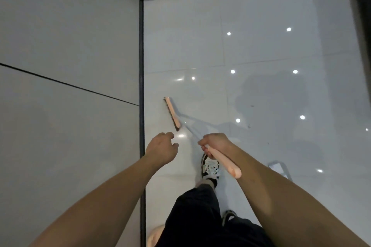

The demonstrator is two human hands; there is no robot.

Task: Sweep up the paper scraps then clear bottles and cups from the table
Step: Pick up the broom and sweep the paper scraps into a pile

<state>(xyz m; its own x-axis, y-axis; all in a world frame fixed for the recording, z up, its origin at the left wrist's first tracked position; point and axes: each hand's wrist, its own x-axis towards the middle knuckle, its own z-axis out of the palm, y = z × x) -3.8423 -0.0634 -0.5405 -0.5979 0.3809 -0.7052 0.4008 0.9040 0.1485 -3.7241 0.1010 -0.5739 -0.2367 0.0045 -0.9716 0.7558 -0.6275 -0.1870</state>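
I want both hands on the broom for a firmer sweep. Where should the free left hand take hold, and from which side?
Judging by the pose, take the thin pale shaft between the right hand, which grips the pink handle, and the broom head. Come from the left, where the left hand hovers holding nothing; that bare stretch slopes down to the floor nearest it.

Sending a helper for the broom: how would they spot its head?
Find the dark strip where the grey wall meets the white floor. Just right of it, ahead of the left hand, lies the broom head: a slim peach bar with dark bristles, the floor's only coloured thing.
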